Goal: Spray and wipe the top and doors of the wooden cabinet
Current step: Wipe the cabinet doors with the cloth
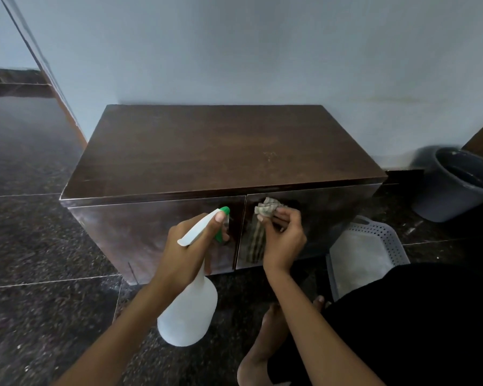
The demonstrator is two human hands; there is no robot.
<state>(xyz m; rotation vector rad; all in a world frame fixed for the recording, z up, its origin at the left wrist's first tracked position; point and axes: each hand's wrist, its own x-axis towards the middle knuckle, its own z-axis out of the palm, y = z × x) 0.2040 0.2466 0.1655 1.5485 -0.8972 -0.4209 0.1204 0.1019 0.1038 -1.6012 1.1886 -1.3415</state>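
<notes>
Both hands busy at cabinet (223, 151) doors: left hand (190, 246) grips spray bottle (191, 302), right hand (283, 238) pinches cloth (265, 210) against right door (326, 213). Top prob. done, cannot confirm; doors in progress.

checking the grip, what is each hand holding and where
Left hand grips the spray bottle at its neck, below the trigger head. Right hand pinches the cloth near its bunched top.
</notes>
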